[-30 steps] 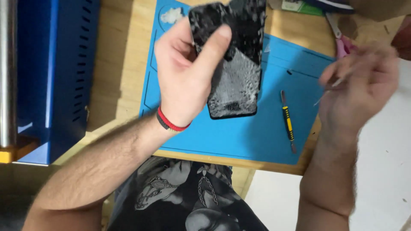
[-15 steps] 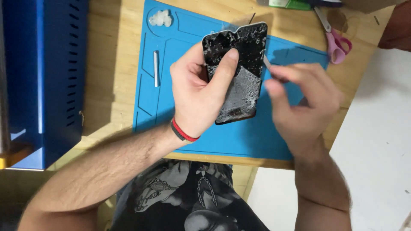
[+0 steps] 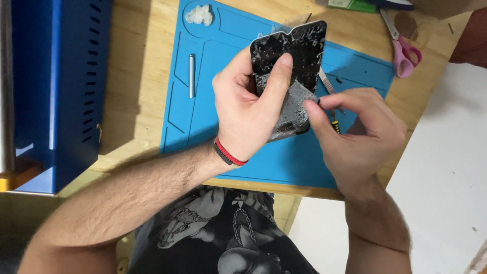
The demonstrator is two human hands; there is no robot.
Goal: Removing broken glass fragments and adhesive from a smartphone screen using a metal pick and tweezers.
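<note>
Cracked phone [image 3: 291, 76] in left hand [image 3: 248, 111], right hand [image 3: 355, 132] alongside

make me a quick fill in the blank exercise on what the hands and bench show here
1. The left hand grips a black phone with a ____ screen.
2. The right hand holds a thin metal tool against the phone's ____ edge.
3. The scissors have ____ handles.
4. The silicone work mat is ____.

Missing words: cracked; right; pink; blue
</note>
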